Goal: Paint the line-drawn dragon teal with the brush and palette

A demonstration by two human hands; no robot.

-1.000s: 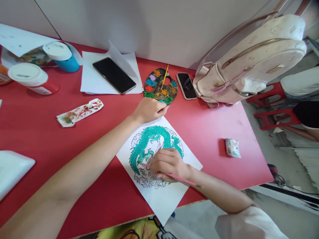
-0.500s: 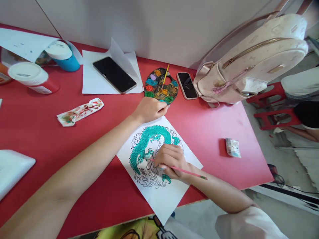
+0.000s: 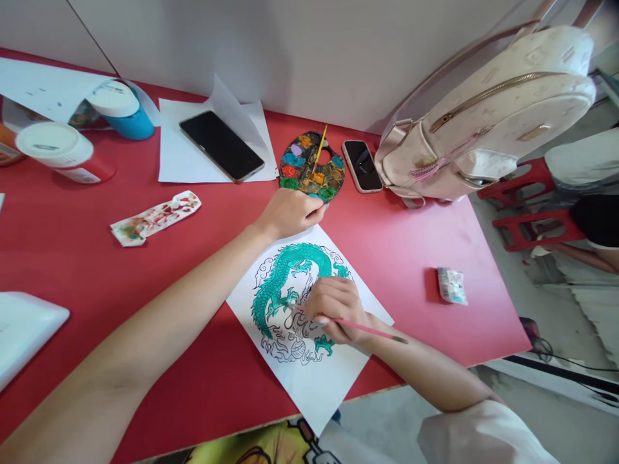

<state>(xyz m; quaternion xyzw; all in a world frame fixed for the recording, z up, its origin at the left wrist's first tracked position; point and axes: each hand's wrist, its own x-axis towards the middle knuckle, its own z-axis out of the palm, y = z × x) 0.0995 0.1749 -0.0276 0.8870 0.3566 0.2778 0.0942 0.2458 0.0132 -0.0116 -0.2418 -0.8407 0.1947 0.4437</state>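
My right hand [image 3: 336, 309] is closed around a pink paintbrush [image 3: 372, 330], its tip at a claw of the dragon. The dragon drawing [image 3: 278, 290] is a black line print on white paper, its body and claws largely painted teal; the head is partly behind my right hand. At the paper's top edge my left hand [image 3: 293, 214] is curled against the near rim of the paint palette [image 3: 300, 169], its fingertips hidden. Blobs of many colours cover that dark palette, and a thin yellow brush [image 3: 321, 147] lies across it.
Behind are a black phone [image 3: 222, 145] on white sheets, a smaller phone [image 3: 362, 166] and a pale backpack [image 3: 483, 122]. Paint bottles [image 3: 128, 116] stand far left, near a stained tissue [image 3: 157, 219]. A small packet [image 3: 452, 285] lies right, before the table edge. Red stools [image 3: 536, 229] and another person are beyond.
My right hand and the pink paintbrush have shifted slightly to the right, with the tip still near the claw. My left hand has stayed in place.
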